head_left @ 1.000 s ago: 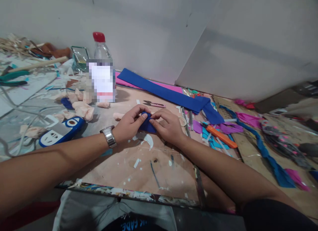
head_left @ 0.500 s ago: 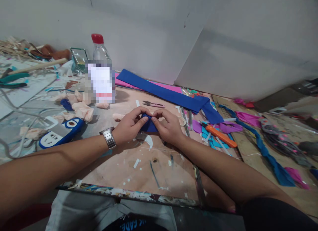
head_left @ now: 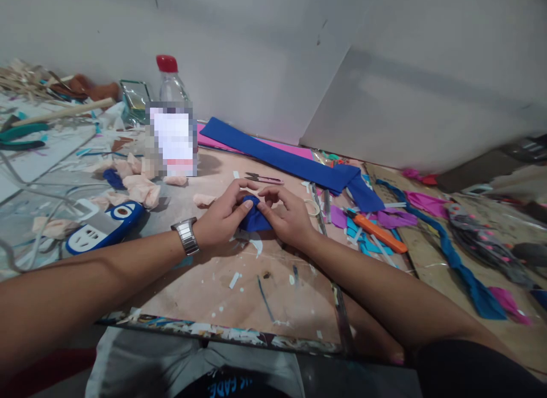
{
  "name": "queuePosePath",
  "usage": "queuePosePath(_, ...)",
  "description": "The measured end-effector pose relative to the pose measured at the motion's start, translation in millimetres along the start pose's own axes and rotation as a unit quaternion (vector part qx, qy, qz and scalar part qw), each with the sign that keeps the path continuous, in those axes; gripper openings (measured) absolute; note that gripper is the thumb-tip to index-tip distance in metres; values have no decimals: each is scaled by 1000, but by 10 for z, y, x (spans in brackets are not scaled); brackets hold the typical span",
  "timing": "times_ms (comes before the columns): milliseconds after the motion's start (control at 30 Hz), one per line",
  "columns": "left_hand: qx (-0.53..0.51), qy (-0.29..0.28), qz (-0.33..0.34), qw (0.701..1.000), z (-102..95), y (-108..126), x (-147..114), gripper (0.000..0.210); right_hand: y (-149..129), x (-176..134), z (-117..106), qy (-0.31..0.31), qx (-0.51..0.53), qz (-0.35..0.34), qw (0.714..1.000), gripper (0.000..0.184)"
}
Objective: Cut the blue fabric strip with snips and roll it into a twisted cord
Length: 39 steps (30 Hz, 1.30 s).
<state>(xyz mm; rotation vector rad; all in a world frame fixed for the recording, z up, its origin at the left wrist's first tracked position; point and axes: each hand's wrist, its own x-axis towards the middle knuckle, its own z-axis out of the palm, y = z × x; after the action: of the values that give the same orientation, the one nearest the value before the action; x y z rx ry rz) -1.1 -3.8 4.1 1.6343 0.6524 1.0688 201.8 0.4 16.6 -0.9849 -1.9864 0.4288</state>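
Left hand (head_left: 224,215): we're pinching the blue piece (head_left: 256,220) between thumb and curled fingers.
Right hand (head_left: 288,215): we've got thumb and fingers gripping the same piece from its right side.
Blue piece: between our hands, just above the tabletop (head_left: 239,307), gathered at top, flared toward us; paper or cloth, we can't tell.
Wristwatch (head_left: 186,236): silver, metal band, on our left wrist.
Peach scrap (head_left: 204,200): just beside our left hand.
Thread snips (head_left: 265,178): lying beyond our fingers.
Blue strip (head_left: 273,153): farther back, over a pink sheet (head_left: 209,137).
Box cutter (head_left: 378,231): orange, off to our right.
Power strip (head_left: 105,230): blue-white, off to our left.
Bottle (head_left: 173,89): upright, red cap.
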Motion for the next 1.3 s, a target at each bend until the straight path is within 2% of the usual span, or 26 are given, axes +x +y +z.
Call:
queuePosePath(167,-19,-5,-8,1000,11,39,-12,34,13,17,-6,-57,15,-59,997,26)
queuePosePath(333,26,-10,7,1000,-7,41,-32,36,-19,22,-27,-110,33,-98,989,34)
queuePosePath(433,30,-10,13,999,-22,44,-32,40,-36,20,-35,-133,49,-111,984,32)
queuePosePath(567,-2,-31,24,999,-23,69,-11,43,-46,12,-37,-107,38,-101,988,27)
queuePosePath(633,0,-24,32,999,-13,89,1,44,-42,7,-34,-87,27,-87,992,26)
queuePosePath(700,6,-4,20,1000,-1,101,10,43,-29,2,-28,-59,22,-72,995,26)
queuePosePath(800,0,34,-32,999,12,86,21,37,5,-6,-15,0,35,-30,999,26)
queuePosePath(900,-24,95,-86,991,13,32,37,38,47,-13,4,56,68,25,996,29)
queuePosePath(967,-34,140,-90,985,10,3,52,39,72,-13,19,78,95,59,991,30)
queuePosePath(1033,-30,159,-76,984,6,-1,64,36,88,-8,35,86,125,93,984,30)
queuePosePath(1100,-20,151,-74,986,7,20,71,33,93,3,46,85,154,122,977,30)
queuePosePath(1200,-25,147,-100,984,13,60,68,32,82,24,51,80,182,144,969,30)
queuePosePath(1300,-40,166,-117,978,18,61,60,35,67,41,43,86,196,161,964,29)
